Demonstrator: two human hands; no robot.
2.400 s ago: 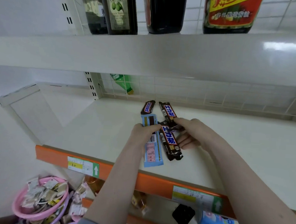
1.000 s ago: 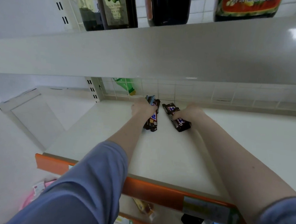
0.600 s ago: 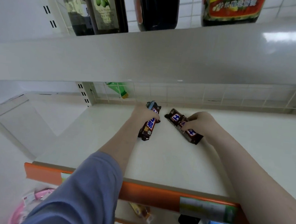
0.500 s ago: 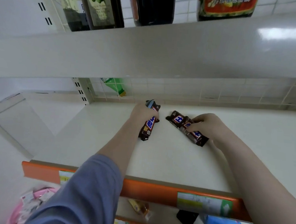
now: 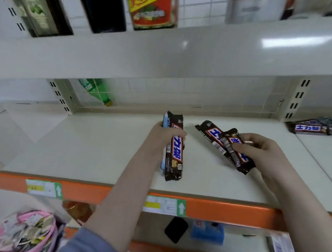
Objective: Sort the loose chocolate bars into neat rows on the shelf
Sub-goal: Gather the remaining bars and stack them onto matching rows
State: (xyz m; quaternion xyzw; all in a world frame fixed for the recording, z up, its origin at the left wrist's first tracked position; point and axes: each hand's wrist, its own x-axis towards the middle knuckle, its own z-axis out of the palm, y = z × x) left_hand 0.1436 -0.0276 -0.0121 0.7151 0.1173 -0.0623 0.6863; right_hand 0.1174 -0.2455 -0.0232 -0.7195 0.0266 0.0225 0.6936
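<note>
On the white shelf my left hand grips a stack of bars: a brown chocolate bar on top and a light blue bar under it, both pointing front to back. My right hand holds two brown chocolate bars, slanted and overlapping, their far ends toward the back wall. Another brown bar lies on the neighbouring shelf at the far right.
An orange price rail edges the shelf front. Dark bottles and a red-labelled container stand on the shelf above. A green bottle lies behind the back grid. A pink basket of small packets sits lower left.
Both hands have drawn back from the rear of the shelf toward the middle, each bringing its bars along. The camera has shifted right, so the neighbouring shelf shows.
</note>
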